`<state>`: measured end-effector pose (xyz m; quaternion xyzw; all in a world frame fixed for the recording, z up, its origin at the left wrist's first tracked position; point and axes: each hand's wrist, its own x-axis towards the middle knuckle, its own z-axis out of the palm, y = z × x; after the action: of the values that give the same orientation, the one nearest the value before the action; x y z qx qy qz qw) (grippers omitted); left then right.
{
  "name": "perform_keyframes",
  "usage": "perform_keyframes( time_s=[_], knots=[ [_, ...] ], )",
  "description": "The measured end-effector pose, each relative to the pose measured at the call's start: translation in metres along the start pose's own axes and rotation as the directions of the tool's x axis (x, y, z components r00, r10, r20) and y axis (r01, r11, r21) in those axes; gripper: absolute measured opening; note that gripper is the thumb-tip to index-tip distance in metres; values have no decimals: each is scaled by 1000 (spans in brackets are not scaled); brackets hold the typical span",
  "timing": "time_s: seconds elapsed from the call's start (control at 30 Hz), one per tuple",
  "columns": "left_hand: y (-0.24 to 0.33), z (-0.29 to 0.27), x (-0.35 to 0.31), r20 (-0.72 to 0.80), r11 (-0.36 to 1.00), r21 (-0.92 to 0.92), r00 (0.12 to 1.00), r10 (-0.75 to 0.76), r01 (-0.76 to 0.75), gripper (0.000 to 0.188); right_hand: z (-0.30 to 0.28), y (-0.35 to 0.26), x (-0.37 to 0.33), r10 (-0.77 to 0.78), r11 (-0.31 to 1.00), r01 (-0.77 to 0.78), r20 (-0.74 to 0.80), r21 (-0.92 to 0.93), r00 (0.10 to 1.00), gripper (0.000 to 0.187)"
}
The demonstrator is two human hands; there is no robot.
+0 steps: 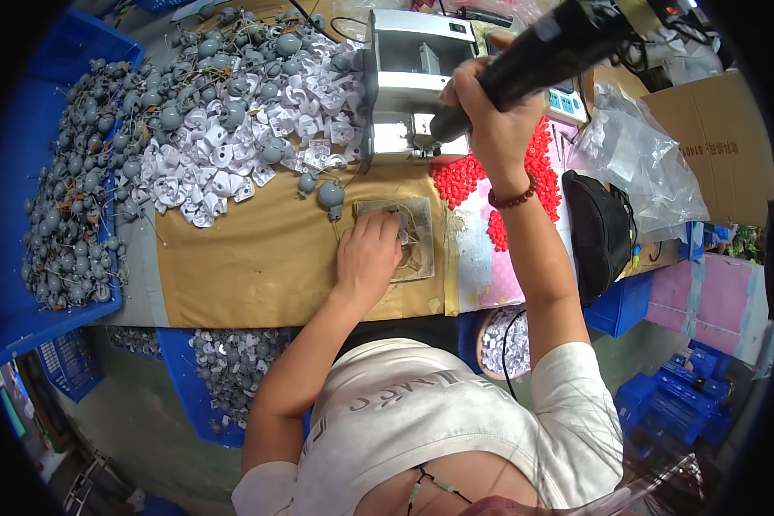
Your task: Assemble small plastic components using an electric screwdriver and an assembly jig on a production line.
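My right hand (500, 129) grips a black electric screwdriver (529, 69), held at a slant. The driver's lower end is at the metal front of a white boxy machine (404, 86), which looks like a screw feeder; its exact tip is hard to see. Lower down, my left hand (370, 249) rests on a square fixture plate (420, 265). Its fingers are bent and pressed together over a small piece in the middle of the plate, mostly hidden beneath them. Just beyond that hand lies a grey bulb-shaped part (329, 194) with a wire.
White plastic parts (224, 155) and grey bulb-shaped parts are heaped at the far left. A blue bin (60, 69) with more grey parts stands at the left edge. Small red pieces (458, 181) lie beside the feeder. Right are a black pouch (595, 236), clear plastic bags (641, 163) and a cardboard box (718, 146).
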<state>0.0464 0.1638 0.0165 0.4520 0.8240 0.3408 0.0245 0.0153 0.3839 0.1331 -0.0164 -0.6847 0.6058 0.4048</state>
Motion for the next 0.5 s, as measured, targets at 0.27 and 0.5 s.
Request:
perform_keyframes(
  time_s=[0.27,0.5],
  knots=[
    [-3,2,-2,-8,999,-32,1000,-5,5,38,15,12,-10,246,968,-243,42,-54,968,33],
    [-4,4,-1,-46,1000,-22,999,9,-10,38,21,-30,-83,369,924,-377,105,68,923,56]
  ],
)
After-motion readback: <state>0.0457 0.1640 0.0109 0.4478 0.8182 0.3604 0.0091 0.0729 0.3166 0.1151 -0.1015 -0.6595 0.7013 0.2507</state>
